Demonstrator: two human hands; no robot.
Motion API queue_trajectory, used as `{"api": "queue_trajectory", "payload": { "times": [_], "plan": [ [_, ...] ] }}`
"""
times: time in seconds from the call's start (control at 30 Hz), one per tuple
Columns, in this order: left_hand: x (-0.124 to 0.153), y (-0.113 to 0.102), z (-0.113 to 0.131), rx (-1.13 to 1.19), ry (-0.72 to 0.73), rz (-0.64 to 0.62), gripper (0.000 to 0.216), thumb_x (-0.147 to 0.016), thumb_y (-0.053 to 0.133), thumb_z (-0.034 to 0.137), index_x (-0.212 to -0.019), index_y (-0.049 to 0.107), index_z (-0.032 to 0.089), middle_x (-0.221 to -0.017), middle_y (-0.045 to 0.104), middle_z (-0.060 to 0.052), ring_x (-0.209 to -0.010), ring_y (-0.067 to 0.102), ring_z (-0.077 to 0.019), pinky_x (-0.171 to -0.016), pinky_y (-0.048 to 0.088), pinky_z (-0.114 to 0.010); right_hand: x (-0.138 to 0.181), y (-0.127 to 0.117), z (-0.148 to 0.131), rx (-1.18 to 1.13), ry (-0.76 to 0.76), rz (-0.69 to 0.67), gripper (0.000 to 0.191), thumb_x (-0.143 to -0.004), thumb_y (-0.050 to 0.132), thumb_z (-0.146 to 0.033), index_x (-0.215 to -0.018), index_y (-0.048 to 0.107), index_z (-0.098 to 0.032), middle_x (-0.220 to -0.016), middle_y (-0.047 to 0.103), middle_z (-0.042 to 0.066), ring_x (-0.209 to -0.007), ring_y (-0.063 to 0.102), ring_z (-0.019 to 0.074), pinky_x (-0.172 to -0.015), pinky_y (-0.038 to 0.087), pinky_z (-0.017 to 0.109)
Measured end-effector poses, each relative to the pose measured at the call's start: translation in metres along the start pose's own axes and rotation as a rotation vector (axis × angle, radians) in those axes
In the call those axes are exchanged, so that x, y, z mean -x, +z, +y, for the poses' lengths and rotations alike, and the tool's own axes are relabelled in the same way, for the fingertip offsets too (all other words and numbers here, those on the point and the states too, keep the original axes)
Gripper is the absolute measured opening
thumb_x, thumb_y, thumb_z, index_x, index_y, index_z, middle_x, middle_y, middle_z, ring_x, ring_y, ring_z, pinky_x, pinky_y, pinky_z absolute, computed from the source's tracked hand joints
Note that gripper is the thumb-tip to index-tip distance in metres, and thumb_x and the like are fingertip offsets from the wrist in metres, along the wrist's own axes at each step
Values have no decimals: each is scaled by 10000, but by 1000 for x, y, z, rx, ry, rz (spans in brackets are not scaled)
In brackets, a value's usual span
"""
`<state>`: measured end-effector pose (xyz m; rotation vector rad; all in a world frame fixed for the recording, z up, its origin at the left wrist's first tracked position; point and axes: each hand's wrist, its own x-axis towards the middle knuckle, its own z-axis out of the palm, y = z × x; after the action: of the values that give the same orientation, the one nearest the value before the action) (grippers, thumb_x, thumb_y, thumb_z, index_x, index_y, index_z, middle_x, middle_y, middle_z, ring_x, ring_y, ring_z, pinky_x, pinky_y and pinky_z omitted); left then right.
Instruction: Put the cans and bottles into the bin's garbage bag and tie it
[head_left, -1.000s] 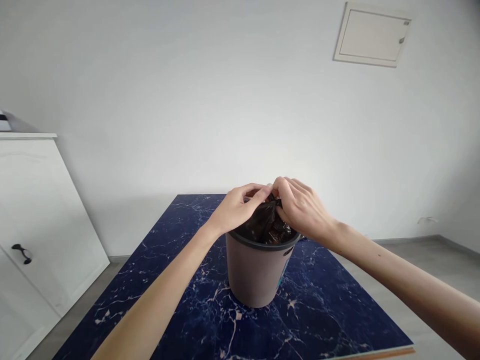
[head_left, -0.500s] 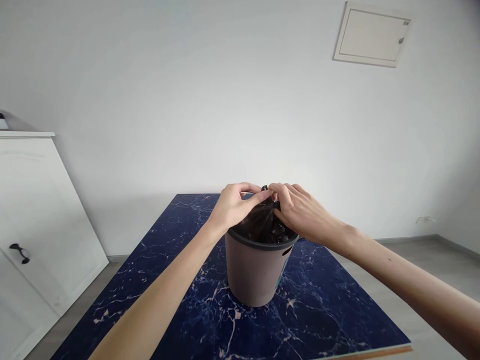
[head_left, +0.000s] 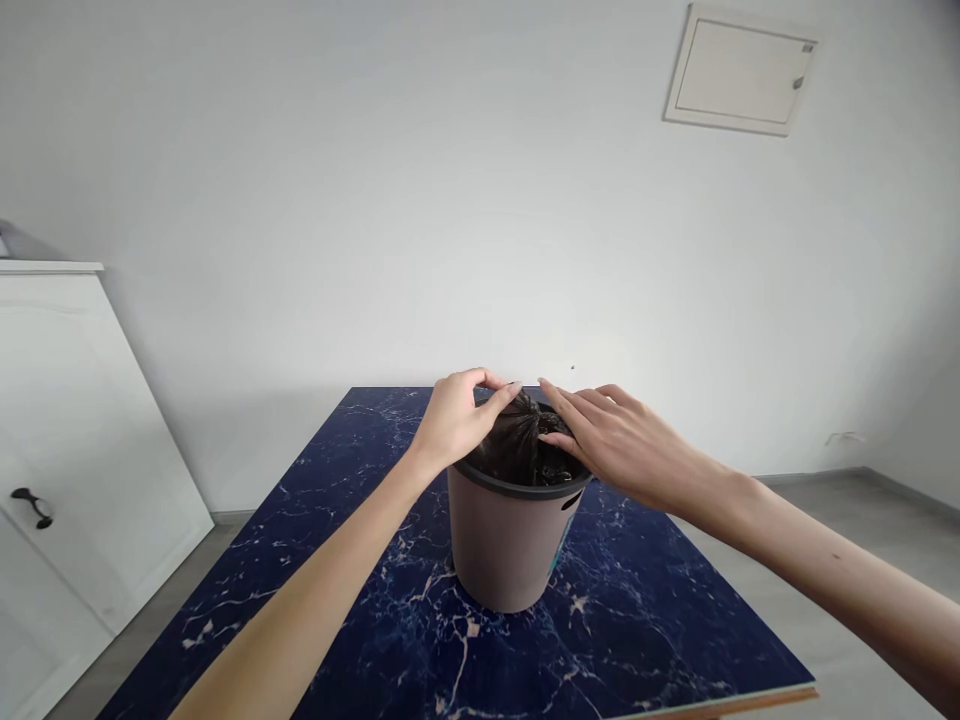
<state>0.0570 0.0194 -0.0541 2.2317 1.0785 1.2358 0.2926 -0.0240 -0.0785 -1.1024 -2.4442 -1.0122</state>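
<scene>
A grey-brown trash can (head_left: 506, 540) with a dark rim stands upright on the blue marbled table. Inside it sits a black garbage bag (head_left: 517, 440), its top gathered and twisted near the rim. My left hand (head_left: 466, 410) pinches a tip of the bag between thumb and fingers above the left side of the can. At the bag's right, my right hand (head_left: 604, 430) has its thumb and fingers apart, close to the gathered neck. Whether its thumb touches the plastic is hard to make out.
The blue table (head_left: 360, 640) has a wood-coloured front edge at the right. A white cabinet (head_left: 82, 430) with a black handle stands at the left. Behind is a pale wall (head_left: 337, 200) with a white panel door (head_left: 739, 70) at the upper right.
My right hand has let go of the bag's top, opened its fingers and drawn slightly right. My left hand keeps its pinch and has shifted a little left.
</scene>
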Motion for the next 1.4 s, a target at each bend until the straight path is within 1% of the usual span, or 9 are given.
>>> {"api": "queue_trajectory", "payload": {
  "times": [0.23,0.43,0.67,0.77,0.87,0.97,1.07,1.2,1.4],
  "plan": [
    [-12,-6,-15,-178,6,-12,252,-973,663,433,-842,722,225,-1025,818,-68,-993,744,-277,-905,539,-391,11,-4,-2,-39,-49,-42,494,-1152,298,-372,-1521,505,-118,-1511,600,228,-1267,658,389,-920,580,533],
    [-12,-8,-18,-191,24,-22,273,-1004,595,452,-871,665,224,-987,793,-72,-915,730,-254,-798,534,-359,6,-4,-4,-121,0,-65,451,-1153,311,-375,-1304,680,-165,-1303,735,177,-1168,702,357,-908,571,535],
    [-16,0,9,152,15,-234,250,-1088,448,467,-984,449,239,-992,799,-59,-547,632,-113,-665,515,-326,-4,-12,-7,-172,1,-112,488,-1158,288,-386,-1186,729,-179,-1167,774,149,-1104,719,325,-889,545,497],
    [-21,1,17,389,-121,-304,245,-1072,493,468,-998,456,238,-1040,793,-97,-590,647,-125,-595,462,-320,-4,-14,-8,-214,6,-121,491,-1159,286,-390,-1140,735,-194,-1111,784,122,-1030,730,298,-851,533,470],
    [-22,0,15,462,-199,-295,191,-1064,510,399,-988,485,225,-920,750,-88,-652,637,-140,-582,442,-312,-3,-16,-8,-184,4,-105,548,-1164,224,-394,-1187,724,-172,-1135,779,139,-1029,727,305,-829,519,469],
    [-20,-2,9,255,-132,-305,183,-1052,514,402,-1030,518,221,-812,681,-20,-691,609,-147,-636,468,-303,-2,-17,-4,-146,6,-82,563,-1166,204,-395,-1234,713,-166,-1075,788,140,-993,727,302,-813,501,454],
    [-15,-2,10,-103,14,-305,273,-1045,512,469,-1104,600,218,-885,686,-40,-763,631,-198,-677,474,-333,-2,-18,-1,-124,17,-84,547,-1166,218,-387,-1231,715,-167,-964,790,116,-919,726,287,-798,483,439],
    [-15,-3,27,-525,227,-253,374,-1070,440,372,-904,715,181,-981,642,-130,-775,626,-242,-756,468,-395,-3,-20,-1,-118,16,-76,552,-1170,202,-373,-1266,700,-156,-980,794,121,-930,733,284,-809,472,427],
    [-28,-15,48,-587,178,-405,465,-1021,534,484,-693,722,214,-852,579,-93,-641,539,-209,-713,442,-394,-4,-23,-3,-115,16,-76,513,-1170,235,-365,-1315,680,-157,-926,789,95,-884,727,275,-809,471,432]
  ]
}}
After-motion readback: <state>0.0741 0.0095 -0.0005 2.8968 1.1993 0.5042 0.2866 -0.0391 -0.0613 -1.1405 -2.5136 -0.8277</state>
